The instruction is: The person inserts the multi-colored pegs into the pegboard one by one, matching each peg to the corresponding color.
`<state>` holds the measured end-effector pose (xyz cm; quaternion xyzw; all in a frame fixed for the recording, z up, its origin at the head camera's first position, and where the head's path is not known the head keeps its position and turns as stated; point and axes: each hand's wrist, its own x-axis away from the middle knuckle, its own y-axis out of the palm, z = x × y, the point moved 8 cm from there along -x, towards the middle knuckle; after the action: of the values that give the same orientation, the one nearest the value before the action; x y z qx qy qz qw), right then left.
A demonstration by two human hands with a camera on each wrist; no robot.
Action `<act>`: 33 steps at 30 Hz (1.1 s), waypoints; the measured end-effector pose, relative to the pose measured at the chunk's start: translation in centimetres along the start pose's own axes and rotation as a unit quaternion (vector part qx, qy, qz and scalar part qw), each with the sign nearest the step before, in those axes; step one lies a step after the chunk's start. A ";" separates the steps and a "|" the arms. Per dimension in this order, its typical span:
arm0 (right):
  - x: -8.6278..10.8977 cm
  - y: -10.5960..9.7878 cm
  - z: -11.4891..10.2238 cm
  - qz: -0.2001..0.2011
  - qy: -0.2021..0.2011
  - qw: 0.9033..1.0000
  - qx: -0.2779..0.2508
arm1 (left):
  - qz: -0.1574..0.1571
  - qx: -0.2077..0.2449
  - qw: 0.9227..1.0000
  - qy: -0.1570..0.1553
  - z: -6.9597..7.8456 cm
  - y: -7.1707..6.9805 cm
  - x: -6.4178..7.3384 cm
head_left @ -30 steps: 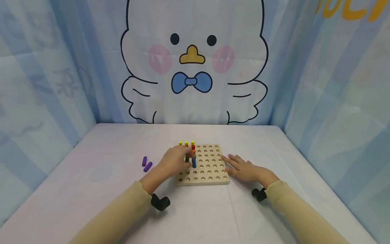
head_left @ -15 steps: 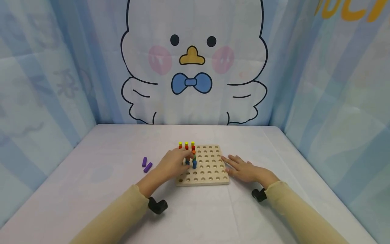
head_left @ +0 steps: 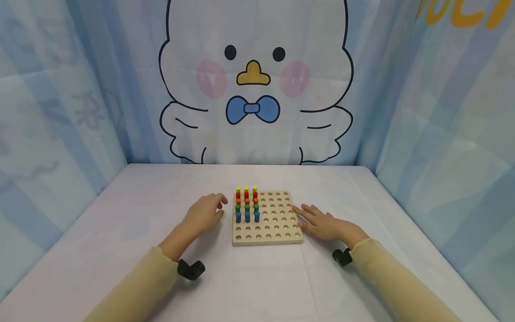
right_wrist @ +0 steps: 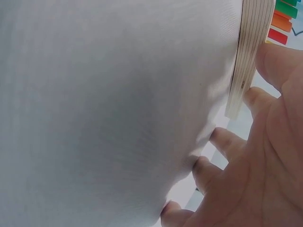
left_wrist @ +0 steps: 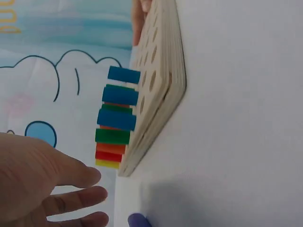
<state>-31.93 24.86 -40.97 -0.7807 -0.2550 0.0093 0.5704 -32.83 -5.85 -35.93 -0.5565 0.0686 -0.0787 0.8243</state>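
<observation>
My left hand (head_left: 203, 214) is over the table left of the wooden pegboard (head_left: 267, 243), fingers loosely bent and holding nothing. In the left wrist view a purple peg (left_wrist: 138, 220) shows at the bottom edge, below its fingertips; in the head view this hand hides the purple pegs. Three columns of upright pegs fill the board's left side, with yellow pegs (head_left: 255, 189) at the back, then red, orange, green, and blue pegs (head_left: 247, 217) in front. My right hand (head_left: 322, 223) lies with spread fingers beside the board, thumb and index fingertip at its right edge.
The pegboard's right part and two front rows have bare holes. A white cloth covers the table (head_left: 257, 286). Behind it hangs a curtain (head_left: 253, 134) with a cartoon bird; more curtains stand at both sides.
My left hand has let go of the blue peg in the middle column and moved left off the board, over where the two purple pegs lay. The right hand has stayed put.
</observation>
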 end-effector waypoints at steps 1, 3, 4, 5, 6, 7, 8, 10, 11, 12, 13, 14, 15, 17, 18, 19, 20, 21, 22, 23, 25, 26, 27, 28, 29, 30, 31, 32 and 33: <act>0.0 0.0 0.0 -0.001 0.000 1.000 -0.001 | -0.006 -0.011 1.000 -0.016 -0.7 0.0 0.2; -0.1 0.0 -0.1 -0.002 0.000 1.000 0.001 | -0.020 -0.037 0.998 -0.041 -2.0 0.0 0.5; -0.1 0.0 -0.1 -0.002 0.001 1.000 0.001 | -0.026 -0.047 0.997 -0.050 -2.5 0.0 0.7; -0.1 0.0 -0.1 -0.002 0.001 1.000 0.000 | -0.033 -0.057 0.996 -0.058 -3.0 0.0 0.9; -0.1 0.0 -0.1 -0.002 0.001 1.000 -0.001 | -0.039 -0.065 0.995 -0.062 -3.4 0.0 1.1; -0.1 0.0 -0.1 -0.003 0.001 1.000 -0.002 | -0.044 -0.070 0.995 -0.062 -3.7 0.1 1.3; -0.2 0.1 -0.1 -0.003 0.001 1.000 -0.002 | -0.048 -0.071 0.995 -0.060 -3.9 0.1 1.4; -0.1 0.1 -0.1 -0.004 0.003 1.000 -0.002 | -0.051 -0.066 0.995 -0.050 -3.9 0.2 1.7; -0.1 0.1 -0.1 -0.004 0.004 1.000 -0.002 | -0.051 -0.065 0.996 -0.045 -3.9 0.2 1.8; -0.1 0.1 -0.1 -0.004 0.005 1.000 -0.001 | -0.051 -0.064 0.996 -0.040 -3.9 0.2 1.8; -0.1 0.1 -0.1 -0.003 0.005 1.000 -0.002 | -0.052 -0.064 0.996 -0.035 -3.8 0.2 1.9; -0.1 0.1 -0.1 -0.003 0.006 1.000 -0.002 | -0.053 -0.068 0.996 -0.031 -3.7 0.3 1.9; -0.1 0.1 -0.1 -0.002 0.006 1.000 -0.003 | -0.054 -0.074 0.995 -0.026 -3.5 0.4 1.9; 0.0 0.1 -0.1 -0.001 0.005 1.000 -0.005 | -0.052 -0.094 0.994 -0.010 -3.1 0.5 1.8; 0.0 0.1 -0.1 -0.001 0.004 1.000 -0.006 | -0.053 -0.103 0.993 -0.003 -2.9 0.6 1.8; 0.0 0.1 -0.1 0.000 0.003 1.000 -0.007 | -0.052 -0.110 0.992 0.005 -2.7 0.8 1.8; 0.0 0.1 -0.1 0.000 0.004 1.000 -0.006 | -0.051 -0.118 0.992 0.012 -2.5 0.9 1.7; 0.0 0.1 -0.1 -0.001 0.004 1.000 -0.007 | -0.048 -0.122 0.991 0.020 -2.3 1.0 1.7; 0.0 0.1 -0.1 -0.001 0.004 1.000 -0.007 | -0.046 -0.123 0.991 0.026 -2.1 1.1 1.8; 0.0 0.1 -0.1 -0.001 0.005 1.000 -0.006 | -0.046 -0.122 0.991 0.030 -1.9 1.2 1.8; -0.1 0.1 -0.1 -0.001 0.006 1.000 -0.005 | -0.047 -0.113 0.992 0.033 -1.6 1.2 1.9; -0.1 0.1 -0.1 -0.001 0.007 1.000 -0.005 | -0.048 -0.107 0.993 0.033 -1.4 1.2 2.0; -0.1 0.1 -0.1 -0.001 0.008 1.000 -0.004 | -0.049 -0.100 0.993 0.034 -1.2 1.1 2.1; -0.1 0.1 -0.2 -0.001 0.008 1.000 -0.004 | -0.053 -0.090 0.994 0.032 -0.9 1.1 2.2; -0.1 0.1 -0.2 0.000 0.008 1.000 -0.004 | -0.055 -0.079 0.995 0.031 -0.6 1.0 2.3; -0.1 0.1 -0.2 0.000 0.009 1.000 -0.004 | -0.057 -0.066 0.996 0.030 -0.3 0.9 2.4; -0.1 0.1 -0.2 0.000 0.009 1.000 -0.004 | -0.059 -0.054 0.996 0.029 0.0 0.9 2.6; -0.1 0.1 -0.2 0.001 0.009 1.000 -0.005 | -0.061 -0.043 0.997 0.029 0.4 0.8 2.7; -0.1 0.1 -0.2 0.001 0.010 1.000 -0.004 | -0.061 -0.033 0.997 0.031 0.7 0.7 2.8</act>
<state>-31.93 24.65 -41.06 -0.7832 -0.2484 0.0009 0.5700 -29.95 -5.50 -36.41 -0.5834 0.0630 -0.1436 0.7969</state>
